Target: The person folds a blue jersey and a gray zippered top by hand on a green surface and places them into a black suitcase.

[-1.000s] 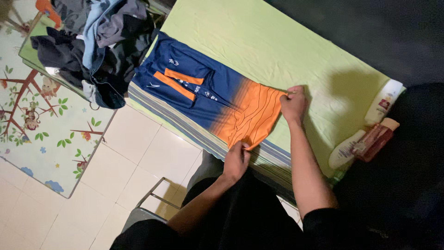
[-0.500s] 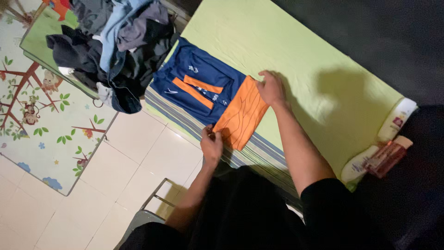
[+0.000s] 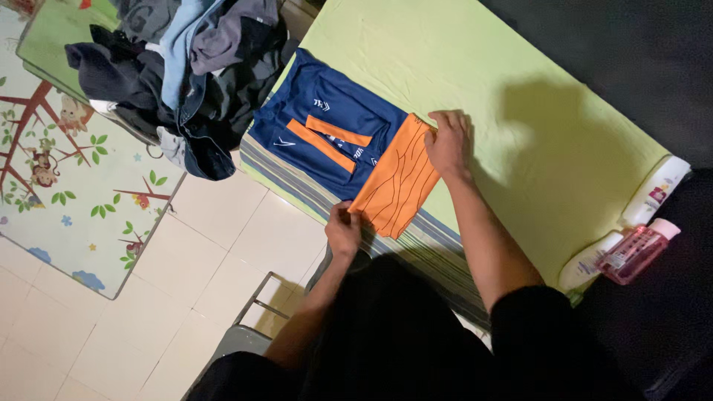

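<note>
1. A play mat point(image 3: 67, 178) with trees and small animals lay on the tiled floor point(image 3: 215, 260) at the far left.
2. A pile of clothes point(image 3: 186, 67), dark and pale blue, sat at the bed's left end, just beside the garment.
3. The garment point(image 3: 338, 141), navy with orange stripes and an orange end, lay flat on the green sheet point(image 3: 475, 89) near the bed's near edge. Its orange end point(image 3: 394, 186) was folded back over the navy part.
4. The left hand point(image 3: 343, 232) was at the near corner of the orange end, its grip pinched on the cloth there, at the bed's edge, where a striped cover point(image 3: 438, 245) showed under the sheet.
5. The right hand point(image 3: 448, 142) was at the far corner of the same orange end, fingers curled down on the cloth; whether it pinched or only pressed could not be told. The orange end thus lay stretched between the two hands.
6. At the far right, two white bottles point(image 3: 657, 189) and a pink one point(image 3: 637, 251) lay at the sheet's edge, well apart from the hands.
</note>
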